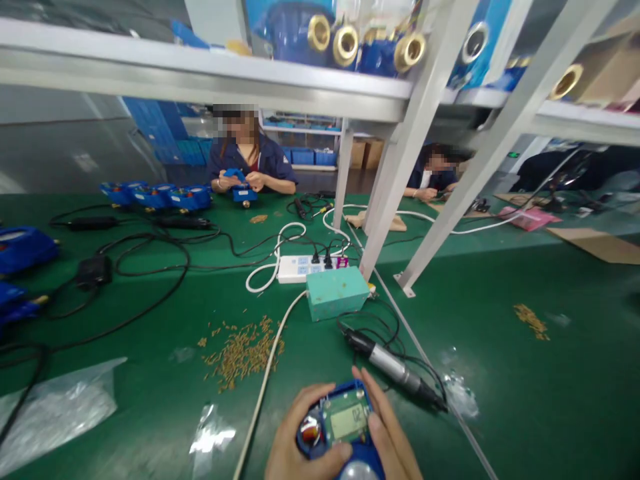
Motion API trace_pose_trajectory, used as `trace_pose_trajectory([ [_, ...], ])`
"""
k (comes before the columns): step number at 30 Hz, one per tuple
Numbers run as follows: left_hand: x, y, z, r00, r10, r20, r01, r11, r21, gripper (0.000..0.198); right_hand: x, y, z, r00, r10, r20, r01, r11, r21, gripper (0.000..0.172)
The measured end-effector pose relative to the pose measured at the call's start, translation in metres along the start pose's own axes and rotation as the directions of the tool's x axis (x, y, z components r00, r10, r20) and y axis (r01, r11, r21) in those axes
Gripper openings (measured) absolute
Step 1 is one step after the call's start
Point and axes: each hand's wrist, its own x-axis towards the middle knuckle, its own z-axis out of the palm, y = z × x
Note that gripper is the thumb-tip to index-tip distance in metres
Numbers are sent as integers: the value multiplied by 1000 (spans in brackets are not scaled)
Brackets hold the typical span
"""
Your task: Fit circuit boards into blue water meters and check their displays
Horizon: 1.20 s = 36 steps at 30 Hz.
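Note:
Between my two hands, low in the head view, is a blue meter housing [367, 448] with an exposed green circuit board and a small grey display [349, 421]. My left hand [293, 443] wraps its left side, with the thumb across the lower front. Along the right side, my right hand [390, 433] presses its fingers against the casing near the display. A round reddish, shiny part [311, 429] shows in the housing's left end. The underside is hidden by my hands. Just beyond lies an electric screwdriver [395, 370], silver with black ends, touched by neither hand.
Loose brass-coloured screws [243, 353] lie left of my hands. A teal box [337, 293] stands before a white power strip [293, 269]. Cables cross the green table [165, 340]. Metal posts [425, 227] carry a shelf overhead. Across the table, one person [250, 163] handles a blue meter; another [434, 177] sits right.

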Motion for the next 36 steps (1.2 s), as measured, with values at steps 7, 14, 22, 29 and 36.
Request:
trace_pose_trajectory([
  [7, -7, 29, -2, 994, -47, 104, 45, 999, 22, 56, -14, -38, -8, 997, 78, 25, -76, 995, -66, 45],
  [14, -9, 25, -12, 976, -3, 216, 3, 1000, -1, 58, -12, -44, -11, 998, 58, 40, -51, 985, -163, 41],
  [22, -9, 20, -9, 984, 5, 180, -5, 1000, -4, 61, -11, -44, -12, 997, 53, 52, -41, 980, -195, 41],
  [29, -4, 20, -14, 979, 26, 202, -27, 1000, 1, 59, -12, -39, -24, 991, 19, 131, 33, 923, -385, 44],
  [36, -7, 16, -15, 975, 46, 219, -44, 999, -14, 66, 29, -51, -62, 952, 35, 304, 143, 828, -542, 37],
])
